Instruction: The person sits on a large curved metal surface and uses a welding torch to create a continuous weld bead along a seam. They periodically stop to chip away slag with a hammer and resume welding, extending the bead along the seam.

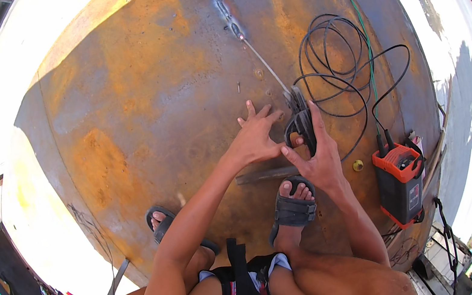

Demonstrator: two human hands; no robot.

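My right hand [319, 162] is closed around a black electrode holder [301, 119], thumb and fingers along its sides. A thin welding rod [265, 64] is clamped in its jaws and slants away to the far left. The rod's tip is at the near end of a weld bead [216, 1], where a small bright spot shows. Just left of the holder, my left hand [256, 137] has its fingers spread, with nothing visible in them. Its thumb side is close to my right thumb; whether they touch I cannot tell.
A rusty curved steel surface [137, 101] lies under my sandalled feet. Coiled black cable [330, 66] and a green wire [356, 1] run to an orange-black welding machine [399, 184] at right. A flat metal bar [267, 175] and a small brass-coloured round piece [358, 165] lie nearby.
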